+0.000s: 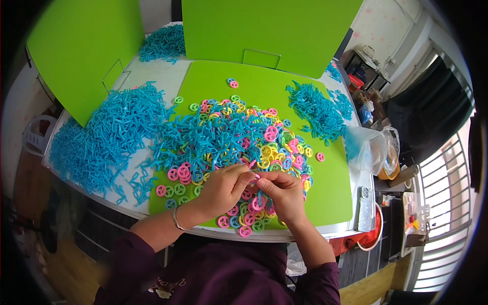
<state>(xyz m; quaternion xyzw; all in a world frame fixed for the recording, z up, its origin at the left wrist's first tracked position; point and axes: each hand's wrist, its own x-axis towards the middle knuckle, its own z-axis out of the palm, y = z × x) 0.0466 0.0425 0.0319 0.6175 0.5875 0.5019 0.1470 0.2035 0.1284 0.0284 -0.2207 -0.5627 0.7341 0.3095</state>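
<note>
Both hands meet over the near edge of the flat lime-green plastic mat [330,198], just above the heap of parts. Left hand [223,188] has fingers curled in, thumb and forefinger pinching a small pink plastic wheel-shaped ring [255,178]. Right hand [284,195] is pressed up against the left, fingertips closed on the same ring and on a thin blue plastic stick piece [260,195] that shows below the fingers; cannot tell whether the stick is seated in the ring or only held beside it

The ring sits between the two hands' fingertips, over the front-centre of the mat

Handling, as a judgement: ring looks light, stiff, smooth moulded plastic, likely slippery under dry fingers and easy to flick away. Best held by the outer rim, thumb against forefinger, leaving the hub clear. Stick looks thin and slightly springy; grip close to the working end so it doesn't bow

Around them: mixed pile of pink, yellow, green and blue plastic wheel rings [254,142] across the mat's middle, tangled with blue sticks. Large heap of blue plastic sticks [107,142] off the mat's left edge on the white tabletop [162,76], smaller heap [315,109] at the mat's far right corner. Clear plastic bag [368,147] at the tabletop's right edge. Upright green panels [269,25] along the far edge
</note>
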